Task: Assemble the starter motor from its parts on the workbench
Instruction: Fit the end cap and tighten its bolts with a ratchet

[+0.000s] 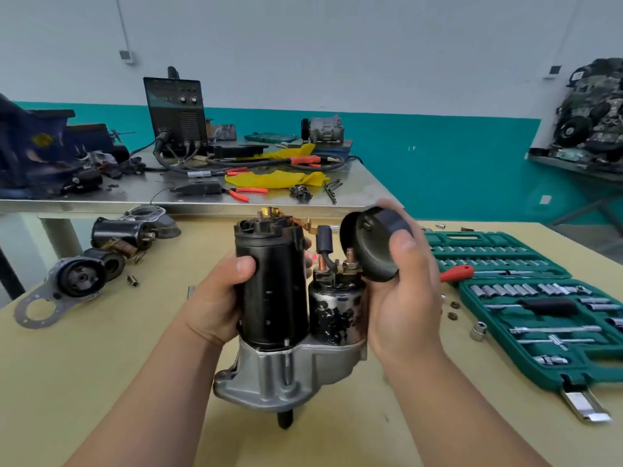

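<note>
The starter motor point(273, 298) stands upright at the centre of the workbench, a black cylinder on a silver aluminium nose housing point(290, 372). Its solenoid point(335, 315) sits beside it on the right, with copper terminals on top. The brush holder at the cylinder's top is uncovered. My left hand point(219, 298) grips the black cylinder from the left. My right hand point(401, 291) holds the black round end cap point(367, 244), tilted, above the solenoid and to the right of the cylinder's top.
An open green socket set point(526, 298) lies on the right, with a red-handled tool point(456, 273) and loose nuts beside it. Other starter parts point(101, 254) lie on the left. Behind stands a metal table point(364, 183) with a welder, cables and pliers.
</note>
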The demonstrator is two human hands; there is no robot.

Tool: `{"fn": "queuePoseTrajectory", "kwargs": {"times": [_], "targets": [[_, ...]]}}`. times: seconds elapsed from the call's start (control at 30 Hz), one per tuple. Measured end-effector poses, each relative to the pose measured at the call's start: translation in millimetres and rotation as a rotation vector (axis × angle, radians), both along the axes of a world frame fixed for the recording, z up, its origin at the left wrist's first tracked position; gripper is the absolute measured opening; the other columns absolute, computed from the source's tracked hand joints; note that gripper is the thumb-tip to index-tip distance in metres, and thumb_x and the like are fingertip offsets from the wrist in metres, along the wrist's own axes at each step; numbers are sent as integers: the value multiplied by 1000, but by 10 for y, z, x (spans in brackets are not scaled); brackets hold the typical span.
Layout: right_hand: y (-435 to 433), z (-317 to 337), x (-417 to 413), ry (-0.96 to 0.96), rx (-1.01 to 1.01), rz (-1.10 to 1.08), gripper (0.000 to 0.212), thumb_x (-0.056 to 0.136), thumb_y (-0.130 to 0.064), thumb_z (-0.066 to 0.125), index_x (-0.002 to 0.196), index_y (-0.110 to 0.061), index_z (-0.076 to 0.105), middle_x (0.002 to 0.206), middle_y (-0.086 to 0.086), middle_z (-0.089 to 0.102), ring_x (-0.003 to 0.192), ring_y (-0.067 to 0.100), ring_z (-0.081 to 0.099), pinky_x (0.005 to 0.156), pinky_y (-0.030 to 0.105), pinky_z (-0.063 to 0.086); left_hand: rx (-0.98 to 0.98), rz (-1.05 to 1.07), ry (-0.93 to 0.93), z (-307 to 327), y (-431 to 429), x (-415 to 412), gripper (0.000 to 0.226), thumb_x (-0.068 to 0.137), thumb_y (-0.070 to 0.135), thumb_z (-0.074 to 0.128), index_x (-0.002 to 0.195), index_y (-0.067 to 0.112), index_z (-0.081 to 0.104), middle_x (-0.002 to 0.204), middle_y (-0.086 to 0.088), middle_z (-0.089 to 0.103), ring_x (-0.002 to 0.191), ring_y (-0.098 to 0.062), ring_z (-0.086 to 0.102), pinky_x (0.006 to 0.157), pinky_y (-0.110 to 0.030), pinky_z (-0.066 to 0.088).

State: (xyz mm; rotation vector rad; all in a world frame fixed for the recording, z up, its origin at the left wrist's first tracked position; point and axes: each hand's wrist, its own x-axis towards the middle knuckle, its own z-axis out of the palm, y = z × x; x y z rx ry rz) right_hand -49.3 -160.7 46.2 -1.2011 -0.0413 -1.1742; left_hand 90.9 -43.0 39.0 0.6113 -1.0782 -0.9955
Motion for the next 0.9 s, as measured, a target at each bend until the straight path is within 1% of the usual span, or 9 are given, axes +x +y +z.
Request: {"fn": "queuePoseTrajectory", "kwargs": {"times": [0.1, 0.17, 0.23, 0.4, 0.5, 0.57, 0.63, 0.77, 0.9], "targets": [[75, 38, -42, -16, -75, 148, 38, 77, -32, 57, 113, -24, 66, 106, 9, 65, 102, 35, 60, 87, 54, 49, -67, -91, 41, 39, 83, 29, 47, 94, 14, 58, 133, -12, 49, 126, -29, 60, 119, -37, 58, 105, -43, 43], [141, 42, -81, -38, -124, 159, 38, 78, -30, 54, 113, -22, 66, 104, 10, 64, 98, 40, 58, 83, 58, 48, 55, -51, -3, 2, 98, 45, 50, 78, 31, 78, 118, 3, 68, 108, -15, 72, 102, -25, 70, 92, -34, 54], [219, 32, -127, -41, -184, 93, 38, 76, -29, 52, 111, -24, 67, 102, 12, 64, 95, 44, 56, 78, 58, 49, 67, 25, -176, 50, 181, 72, 49, 72, 41, 81, 111, 13, 73, 101, -3, 75, 93, -16, 72, 84, -29, 56], [283, 16, -196, -24, -356, -46, 41, 75, -27, 49, 113, -19, 64, 99, 1, 65, 86, 22, 60, 70, 31, 49, 134, 294, -296, 203, 420, 16, 56, 70, 39, 81, 115, 8, 66, 103, -14, 68, 93, -28, 65, 78, -35, 54], [252, 42, -170, -6, -386, -47, 43, 76, -25, 49, 115, -16, 63, 100, -3, 65, 89, 16, 61, 73, 24, 49, 182, 584, -347, 151, 373, -291, 46, 63, 37, 70, 108, 33, 66, 102, 1, 72, 95, -20, 69, 73, -28, 55], [245, 66, -162, -6, -333, 22, 43, 72, -26, 51, 111, -23, 67, 101, 0, 67, 92, 21, 62, 74, 32, 51, 243, 903, -411, 137, 270, -484, 39, 57, 47, 70, 96, 46, 62, 95, 11, 71, 88, -11, 70, 70, -27, 57], [235, 98, -163, -18, -268, 106, 42, 68, -26, 50, 105, -26, 70, 101, 6, 67, 95, 31, 61, 76, 45, 52, 217, 1026, -487, 146, 227, -562, 41, 55, 46, 75, 93, 45, 60, 91, 14, 70, 81, -6, 69, 65, -22, 55], [218, 217, -223, -53, -253, 243, 44, 68, -25, 46, 103, -11, 69, 101, 19, 66, 95, 39, 60, 79, 50, 51, 103, 927, -486, 164, 268, -603, 41, 61, 34, 80, 98, 36, 64, 97, 5, 72, 89, -14, 70, 69, -23, 54], [254, 287, -299, -41, -325, 352, 44, 67, -23, 48, 102, -10, 70, 99, 20, 65, 94, 38, 60, 80, 57, 49, 13, 931, -499, 152, 331, -656, 39, 64, 34, 79, 101, 31, 66, 97, 6, 73, 89, -10, 69, 70, -17, 51]]}}
